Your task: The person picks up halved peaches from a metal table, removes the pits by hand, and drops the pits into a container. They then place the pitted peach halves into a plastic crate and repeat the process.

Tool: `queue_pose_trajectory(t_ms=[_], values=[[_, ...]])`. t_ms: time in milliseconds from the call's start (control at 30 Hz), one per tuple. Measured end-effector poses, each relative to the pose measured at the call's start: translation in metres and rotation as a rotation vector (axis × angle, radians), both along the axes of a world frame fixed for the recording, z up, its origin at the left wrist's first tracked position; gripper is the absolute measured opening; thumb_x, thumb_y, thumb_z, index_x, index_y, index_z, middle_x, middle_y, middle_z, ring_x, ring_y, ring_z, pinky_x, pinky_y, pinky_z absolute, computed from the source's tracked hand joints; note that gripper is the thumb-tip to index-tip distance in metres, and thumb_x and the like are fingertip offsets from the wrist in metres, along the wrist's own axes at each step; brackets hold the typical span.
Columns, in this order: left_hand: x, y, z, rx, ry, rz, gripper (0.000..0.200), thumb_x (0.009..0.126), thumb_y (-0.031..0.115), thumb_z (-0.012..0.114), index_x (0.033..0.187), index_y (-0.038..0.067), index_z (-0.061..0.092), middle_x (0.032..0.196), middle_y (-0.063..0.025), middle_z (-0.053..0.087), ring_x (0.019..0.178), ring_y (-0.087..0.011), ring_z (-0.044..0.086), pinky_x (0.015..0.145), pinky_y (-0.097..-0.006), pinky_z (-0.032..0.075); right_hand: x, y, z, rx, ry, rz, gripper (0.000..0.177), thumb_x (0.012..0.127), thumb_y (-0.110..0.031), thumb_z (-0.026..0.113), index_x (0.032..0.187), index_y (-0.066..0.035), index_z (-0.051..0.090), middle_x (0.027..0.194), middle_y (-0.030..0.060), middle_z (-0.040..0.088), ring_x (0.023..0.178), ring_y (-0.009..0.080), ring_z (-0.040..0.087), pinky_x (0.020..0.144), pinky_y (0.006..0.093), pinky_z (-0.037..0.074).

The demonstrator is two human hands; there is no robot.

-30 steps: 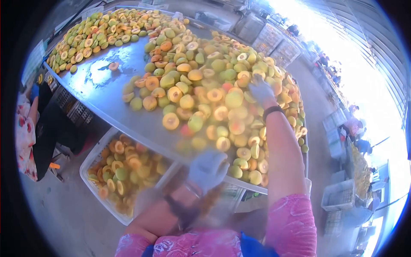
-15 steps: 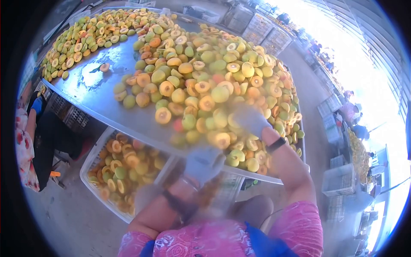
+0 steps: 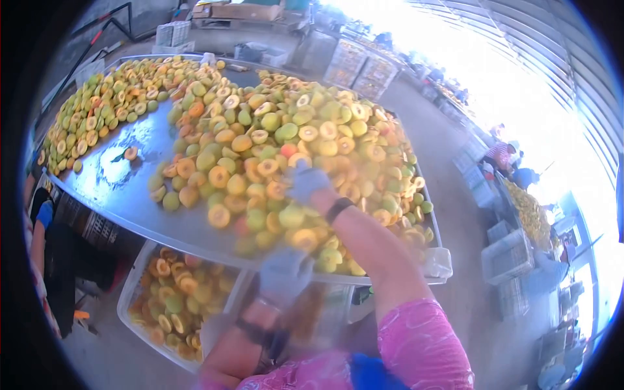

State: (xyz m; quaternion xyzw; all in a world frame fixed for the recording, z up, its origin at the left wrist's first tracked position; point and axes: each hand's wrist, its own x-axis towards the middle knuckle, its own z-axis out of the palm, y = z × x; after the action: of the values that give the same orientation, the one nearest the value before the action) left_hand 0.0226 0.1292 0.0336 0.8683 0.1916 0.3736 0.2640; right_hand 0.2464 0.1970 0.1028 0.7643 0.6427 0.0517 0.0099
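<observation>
A large heap of halved peaches point(image 3: 279, 133), yellow-green with orange cut faces, lies on a metal table point(image 3: 123, 201). My right hand point(image 3: 308, 184), in a pale glove, is in the middle of the heap with its fingertips against the fruit; its grip is hard to make out. At the table's near edge is my left hand point(image 3: 286, 275), also gloved, back facing up and fingers curled. Anything inside it is hidden and smeared. Below that edge stands a white crate point(image 3: 127, 305) of peach halves, and beside it a second container point(image 3: 331, 305) is partly behind my left arm.
Another person's blue-gloved hand point(image 3: 45, 213) shows at the far left. Stacked crates point(image 3: 361, 68) stand behind the table. To the right, beyond a strip of floor, are more crates point(image 3: 507, 257), another fruit-covered table point(image 3: 528, 211) and people.
My right hand has moved left across the heap, from its right side to the middle. My left hand stays near the table's front edge. The camera view has tilted up and shifted right.
</observation>
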Motion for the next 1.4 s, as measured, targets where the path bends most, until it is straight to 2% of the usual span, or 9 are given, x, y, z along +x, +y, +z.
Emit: queue_pose_trajectory(t_ms=[333,433,700,800,867,1033,1267,1333,1400], values=[[-0.007,0.004,0.006,-0.125,0.214,-0.067,0.020,0.087,0.029,0.064,0.091,0.010,0.068,0.085,-0.0100,0.069,0.081,-0.0313,0.066,0.072,-0.0418,0.051,0.010,-0.049,-0.005,-0.049,0.115,-0.169,0.053,0.085,-0.048,0.059,0.118,-0.006,0.056,0.118,0.0178,0.061,0.112,0.0339,0.059,0.092,0.0448,0.049],[-0.010,0.007,0.006,-0.219,0.081,-0.112,0.036,0.089,0.031,0.063,0.119,0.011,0.062,0.101,-0.0143,0.070,0.093,-0.0312,0.067,0.082,-0.0390,0.052,-0.010,-0.066,0.008,0.004,0.154,-0.239,0.056,0.084,-0.049,0.059,0.121,-0.007,0.055,0.124,0.0182,0.056,0.112,0.0354,0.059,0.092,0.0450,0.049],[-0.007,0.008,-0.005,-0.546,-0.201,-0.134,0.041,0.093,0.025,0.061,0.129,0.008,0.054,0.101,-0.0091,0.069,0.089,-0.0196,0.066,0.080,-0.0326,0.052,-0.070,-0.103,0.038,0.082,0.289,-0.191,0.058,0.083,-0.048,0.063,0.125,-0.009,0.054,0.123,0.0179,0.054,0.109,0.0384,0.059,0.091,0.0460,0.048],[-0.007,0.002,-0.011,-0.674,-0.114,-0.129,0.041,0.096,0.024,0.053,0.136,0.013,0.048,0.119,-0.0186,0.062,0.107,-0.0397,0.060,0.089,-0.0423,0.051,-0.093,-0.124,0.034,0.211,0.361,-0.175,0.054,0.083,-0.043,0.065,0.124,-0.009,0.054,0.119,0.0183,0.055,0.107,0.0396,0.058,0.090,0.0467,0.048],[0.007,0.001,-0.042,-0.986,-0.653,-0.413,0.047,0.098,0.025,0.055,0.139,0.007,0.043,0.111,-0.0040,0.059,0.098,-0.0112,0.058,0.086,-0.0264,0.048,-0.112,-0.138,0.025,0.302,0.407,-0.180,0.052,0.083,-0.041,0.066,0.122,-0.008,0.055,0.118,0.0187,0.054,0.106,0.0405,0.058,0.089,0.0469,0.048],[-0.029,-0.035,0.006,-1.422,-0.670,-0.527,0.038,0.103,0.029,0.044,0.134,0.006,0.044,0.121,-0.0033,0.055,0.108,-0.0128,0.056,0.090,-0.0275,0.047,-0.165,-0.171,0.004,0.577,0.587,-0.219,0.044,0.085,-0.034,0.066,0.117,-0.006,0.055,0.117,0.0214,0.054,0.105,0.0433,0.057,0.089,0.0467,0.048],[-0.028,-0.037,-0.042,-1.446,-0.782,-0.566,0.031,0.100,0.021,0.049,0.127,0.004,0.052,0.114,-0.0042,0.061,0.106,-0.0168,0.059,0.094,-0.0317,0.049,-0.197,-0.223,-0.024,0.634,0.987,-0.070,0.037,0.091,-0.029,0.065,0.117,-0.004,0.055,0.098,0.0128,0.062,0.088,0.0270,0.063,0.078,0.0377,0.052],[-0.057,-0.072,0.034,-0.624,-0.627,-0.294,0.028,0.095,0.012,0.059,0.121,0.004,0.055,0.112,-0.0057,0.063,0.097,-0.0179,0.062,0.087,-0.0313,0.053,-0.198,-0.245,-0.018,0.526,0.883,-0.173,0.027,0.092,-0.026,0.061,0.105,-0.003,0.063,0.082,0.0123,0.066,0.079,0.0271,0.063,0.073,0.0387,0.052],[-0.053,-0.063,0.019,-0.753,-0.701,-0.392,0.028,0.086,0.007,0.069,0.112,0.003,0.059,0.105,-0.0067,0.067,0.086,-0.0162,0.064,0.078,-0.0288,0.054,-0.215,-0.272,0.029,0.183,1.227,-0.495,0.035,0.091,-0.028,0.066,0.113,-0.004,0.053,0.093,0.0135,0.064,0.079,0.0204,0.061,0.065,0.0370,0.049]])
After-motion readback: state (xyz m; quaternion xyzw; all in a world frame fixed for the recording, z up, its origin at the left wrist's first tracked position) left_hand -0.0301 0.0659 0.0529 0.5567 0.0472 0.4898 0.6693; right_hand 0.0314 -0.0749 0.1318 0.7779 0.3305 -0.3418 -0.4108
